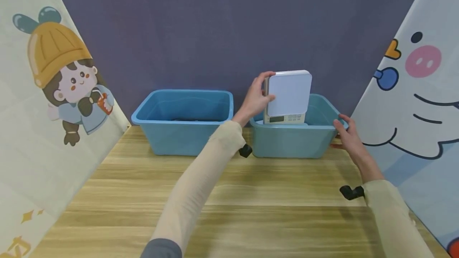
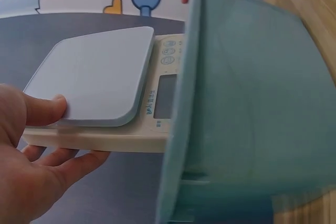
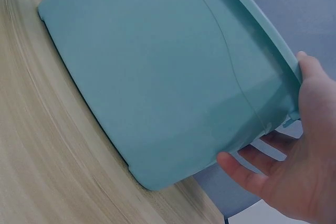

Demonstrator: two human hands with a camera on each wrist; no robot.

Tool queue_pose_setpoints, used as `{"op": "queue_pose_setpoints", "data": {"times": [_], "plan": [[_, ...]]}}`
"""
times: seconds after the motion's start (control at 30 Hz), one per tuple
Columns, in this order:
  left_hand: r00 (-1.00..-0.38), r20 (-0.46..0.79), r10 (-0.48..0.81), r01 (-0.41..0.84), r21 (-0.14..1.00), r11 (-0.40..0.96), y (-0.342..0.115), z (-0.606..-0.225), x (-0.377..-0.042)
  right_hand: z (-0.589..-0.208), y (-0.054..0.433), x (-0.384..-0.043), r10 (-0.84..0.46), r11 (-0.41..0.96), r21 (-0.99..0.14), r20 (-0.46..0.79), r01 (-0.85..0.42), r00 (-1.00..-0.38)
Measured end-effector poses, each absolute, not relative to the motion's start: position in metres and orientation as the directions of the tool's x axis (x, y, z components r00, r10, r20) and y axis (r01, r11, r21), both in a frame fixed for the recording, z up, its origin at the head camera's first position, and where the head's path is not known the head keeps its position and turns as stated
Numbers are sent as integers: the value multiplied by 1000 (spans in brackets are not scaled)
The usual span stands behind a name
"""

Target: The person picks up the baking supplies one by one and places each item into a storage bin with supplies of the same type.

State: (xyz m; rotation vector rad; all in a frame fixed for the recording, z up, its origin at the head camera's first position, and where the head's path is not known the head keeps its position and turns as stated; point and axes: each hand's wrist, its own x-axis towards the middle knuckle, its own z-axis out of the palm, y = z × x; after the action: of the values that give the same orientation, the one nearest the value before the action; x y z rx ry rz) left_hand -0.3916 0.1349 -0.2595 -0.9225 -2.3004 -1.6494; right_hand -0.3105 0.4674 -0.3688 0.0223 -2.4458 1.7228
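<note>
A white kitchen scale [image 1: 289, 94] stands on edge in the right-hand teal bin [image 1: 290, 141], its flat platform facing the head camera and its display and buttons low near the rim. My left hand [image 1: 256, 98] grips the scale's left side; in the left wrist view the thumb [image 2: 47, 109] lies on the platform and the fingers go beneath the body. At the bin's right end, my right hand [image 1: 349, 136] holds the rim, thumb on top and fingers against the outer wall, as the right wrist view shows. The scale's lower end is hidden behind the bin's front wall.
To the left stands a bluer bin [image 1: 179, 138] with something dark at its bottom. Both bins rest on a wood-grain table [image 1: 229, 206] against a dark grey back wall [image 1: 229, 31]. Cartoon-printed panels [image 1: 412, 118] rise at both sides.
</note>
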Motion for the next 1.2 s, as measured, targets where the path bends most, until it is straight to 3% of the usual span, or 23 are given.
{"op": "queue_pose_setpoints", "data": {"times": [0.47,0.8,1.03,1.2], "plan": [[-817,369,443,538,763,358,149,-295,-404,-369,464,-308,72,361,-927,136,-102,-988],[-860,198,470,432,774,463,150,-301,-405,-371,461,-309,79,356,-930,131,-94,-988],[-873,128,471,438,630,641,151,-298,-400,-371,461,-309,79,368,-925,132,-95,-988],[-859,116,499,473,555,684,150,-299,-396,-370,462,-309,95,366,-927,128,-84,-987]]}}
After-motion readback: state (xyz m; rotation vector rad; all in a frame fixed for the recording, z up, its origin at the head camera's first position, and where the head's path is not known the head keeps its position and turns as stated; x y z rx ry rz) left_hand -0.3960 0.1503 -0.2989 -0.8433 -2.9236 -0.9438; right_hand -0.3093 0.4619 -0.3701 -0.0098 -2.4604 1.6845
